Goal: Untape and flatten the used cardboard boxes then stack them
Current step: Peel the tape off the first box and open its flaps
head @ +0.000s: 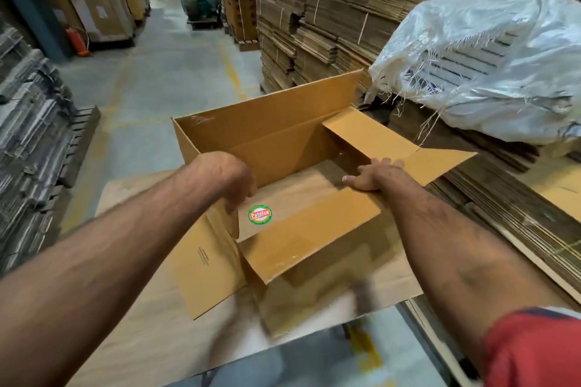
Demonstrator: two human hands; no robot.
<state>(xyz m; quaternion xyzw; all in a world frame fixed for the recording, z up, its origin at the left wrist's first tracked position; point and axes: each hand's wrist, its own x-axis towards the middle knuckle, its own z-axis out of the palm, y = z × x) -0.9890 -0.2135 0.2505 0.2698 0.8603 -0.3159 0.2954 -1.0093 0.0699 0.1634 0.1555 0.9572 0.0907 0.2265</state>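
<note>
The open cardboard box [283, 173] rests on a flat cardboard sheet [132, 308]. The left hand [231, 181] has its grip closed on the near wall, the right hand [374, 176] presses open-palmed on a flap (likely bracing to collapse it).

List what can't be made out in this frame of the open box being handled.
- Head view: left hand fingertips, curled behind the box wall.
- Small print on the near left flap: too small to read.
- Area below the box's near edge: motion-blurred.
- Contents under the white sack: covered.
- Right hand palm side: pressed against the flap.
</note>
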